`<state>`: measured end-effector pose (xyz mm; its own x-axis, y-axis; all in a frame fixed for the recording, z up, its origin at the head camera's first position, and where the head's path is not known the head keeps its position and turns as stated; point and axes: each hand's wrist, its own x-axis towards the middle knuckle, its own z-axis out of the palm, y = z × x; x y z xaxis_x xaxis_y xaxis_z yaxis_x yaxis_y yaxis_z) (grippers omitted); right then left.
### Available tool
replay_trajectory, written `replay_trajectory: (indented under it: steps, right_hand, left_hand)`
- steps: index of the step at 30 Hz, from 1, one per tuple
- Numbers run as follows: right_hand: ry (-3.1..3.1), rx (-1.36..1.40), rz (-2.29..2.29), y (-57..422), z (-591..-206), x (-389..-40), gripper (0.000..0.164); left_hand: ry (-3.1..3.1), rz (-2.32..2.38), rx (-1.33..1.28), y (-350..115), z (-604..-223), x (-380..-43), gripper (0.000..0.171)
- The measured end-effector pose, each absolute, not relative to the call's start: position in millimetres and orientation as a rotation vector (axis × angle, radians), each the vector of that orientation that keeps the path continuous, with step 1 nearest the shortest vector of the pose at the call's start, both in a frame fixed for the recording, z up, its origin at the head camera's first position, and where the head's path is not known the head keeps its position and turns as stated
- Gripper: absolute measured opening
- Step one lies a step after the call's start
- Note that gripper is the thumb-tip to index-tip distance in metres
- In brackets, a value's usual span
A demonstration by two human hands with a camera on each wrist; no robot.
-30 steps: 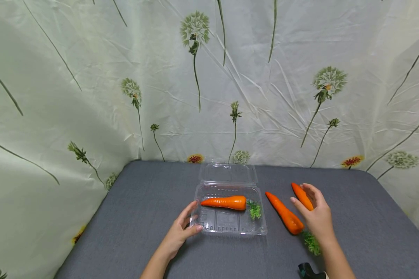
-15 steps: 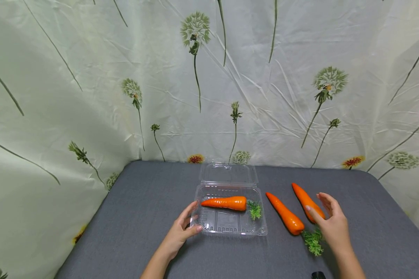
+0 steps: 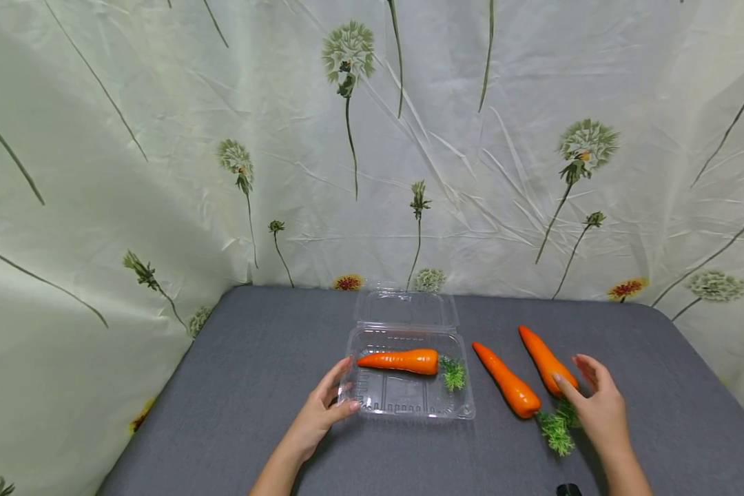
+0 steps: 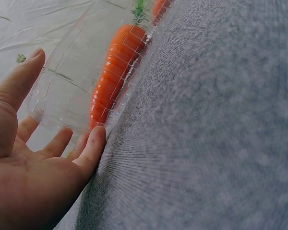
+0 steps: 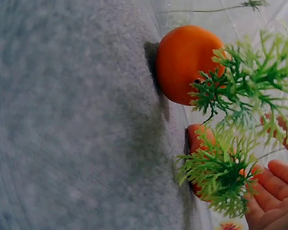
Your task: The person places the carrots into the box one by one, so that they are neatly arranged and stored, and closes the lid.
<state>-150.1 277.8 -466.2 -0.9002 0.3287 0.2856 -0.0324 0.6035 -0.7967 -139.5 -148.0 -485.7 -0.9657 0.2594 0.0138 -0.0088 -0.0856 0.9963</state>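
A clear plastic clamshell box [image 3: 403,403] stands with its lid raised at the back. Inside lies an orange carrot [image 3: 403,360], its green top to the right. My left hand [image 3: 313,417] touches the box's left side with loosely extended fingers; its thumb is by the front left corner. Right of the box, two more carrots lie slantwise: a nearer carrot [image 3: 505,380] and a farther carrot [image 3: 542,358]. Beside the farther carrot's thick end, my right hand [image 3: 601,410] has spread fingers and nothing within them. In the right wrist view, leafy tops [image 5: 225,167] partly cover the carrots.
A grey cloth-covered table [image 3: 273,331] lies under everything. Behind it and along the left hangs a pale dandelion-print curtain [image 3: 459,151]. A small black object [image 3: 568,490] is cut off at the bottom edge near my right forearm.
My right hand has moved right and toward me, off the farther carrot, so more of that carrot and the green tops show. My left hand and the box have stayed in place.
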Motion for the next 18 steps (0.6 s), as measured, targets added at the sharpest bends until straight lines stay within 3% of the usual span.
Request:
replay_trajectory:
  steps: [18]
  right_hand:
    - [-2.577, -0.414, 1.360, 285, -478, -152, 0.062]
  left_hand:
    - [2.004, 2.166, 0.300, -148, -484, -139, 0.074]
